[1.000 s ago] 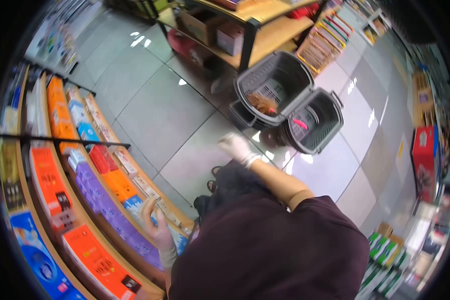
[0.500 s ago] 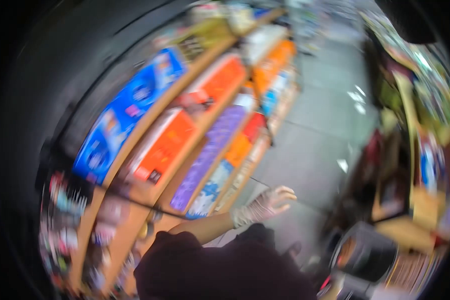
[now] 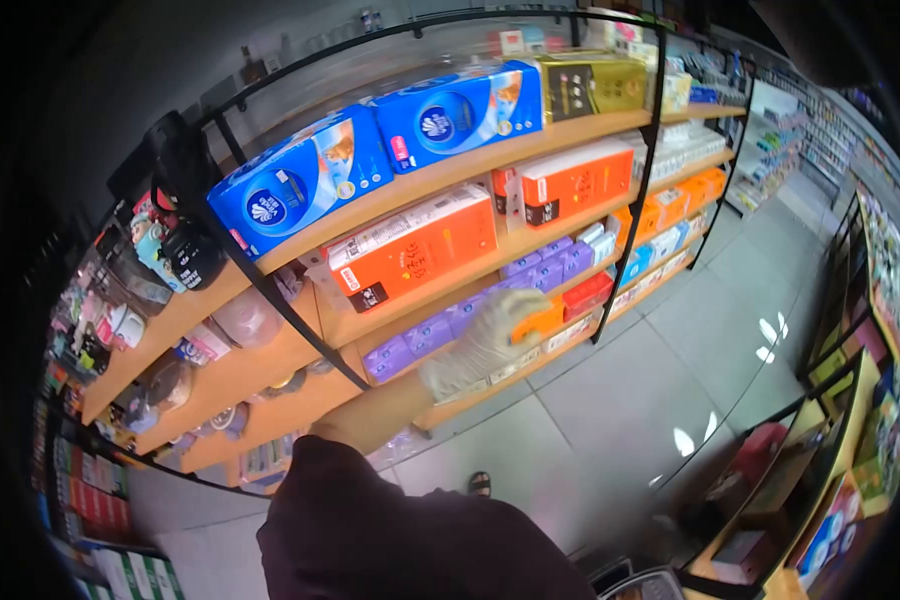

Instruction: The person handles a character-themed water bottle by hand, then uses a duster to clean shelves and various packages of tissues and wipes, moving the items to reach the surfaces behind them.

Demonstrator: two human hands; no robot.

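Note:
My left hand [image 3: 495, 325], in a pale, see-through glove, reaches out in front of the lower shelves. It is somewhat blurred; its thumb and fingers look apart, with orange showing between them. Close by the fingertips are orange packs [image 3: 543, 322] and a red pack [image 3: 588, 294]. Behind the wrist runs a row of purple tissue packs [image 3: 410, 345]. Larger orange-and-white packs [image 3: 415, 255] lie one shelf higher, and blue tissue packs [image 3: 460, 118] fill the top shelf. My right hand is out of view.
The wooden shelving [image 3: 340, 315] has black metal posts. Mixed small goods [image 3: 120, 320] stand at its left end. A grey tiled floor [image 3: 620, 390] runs along the aisle, with another shelf unit [image 3: 840, 440] on the right. A dark container's rim [image 3: 645, 585] shows at the bottom edge.
The view has swung toward the shelves and steadied. My left hand now overlaps the lower shelves instead of the floor. My right hand and most of the dark container have left the view.

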